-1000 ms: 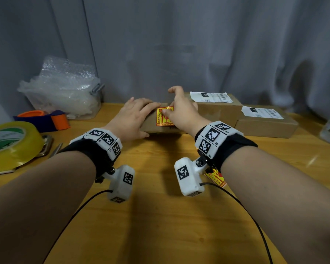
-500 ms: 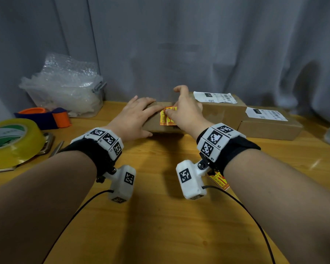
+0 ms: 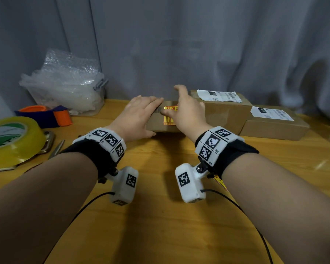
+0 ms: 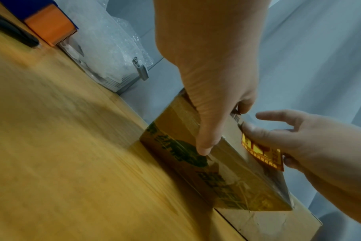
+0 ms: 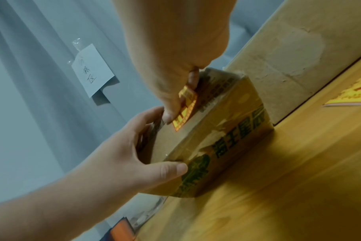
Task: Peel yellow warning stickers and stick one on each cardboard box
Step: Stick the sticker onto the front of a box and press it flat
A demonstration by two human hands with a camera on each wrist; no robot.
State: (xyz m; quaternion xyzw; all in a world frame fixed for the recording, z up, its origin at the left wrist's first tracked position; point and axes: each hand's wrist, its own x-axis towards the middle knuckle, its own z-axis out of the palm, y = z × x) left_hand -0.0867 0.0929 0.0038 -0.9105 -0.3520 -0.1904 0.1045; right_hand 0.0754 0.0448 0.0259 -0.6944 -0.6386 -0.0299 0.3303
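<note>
A small taped cardboard box (image 3: 156,125) lies at the back middle of the wooden table. My left hand (image 3: 139,115) holds its left end, fingers over the top and thumb (image 5: 171,169) on the front face. A yellow warning sticker (image 3: 169,119) lies on the box top. My right hand (image 3: 188,113) presses it down with the thumb (image 5: 169,112), the index finger lifted. Two more cardboard boxes (image 3: 227,115) (image 3: 274,128) with white shipping labels stand to the right. A yellow sticker sheet (image 5: 350,94) lies on the table under my right wrist.
At the back left stand a clear bin of bubble wrap (image 3: 65,88) and an orange and blue tape dispenser (image 3: 46,115). A big yellow tape roll (image 3: 10,140) and scissors (image 3: 56,149) lie at the left. A grey curtain hangs behind the table.
My right thumb has slid left across the sticker and now covers more of it. My left hand has stayed on the box.
</note>
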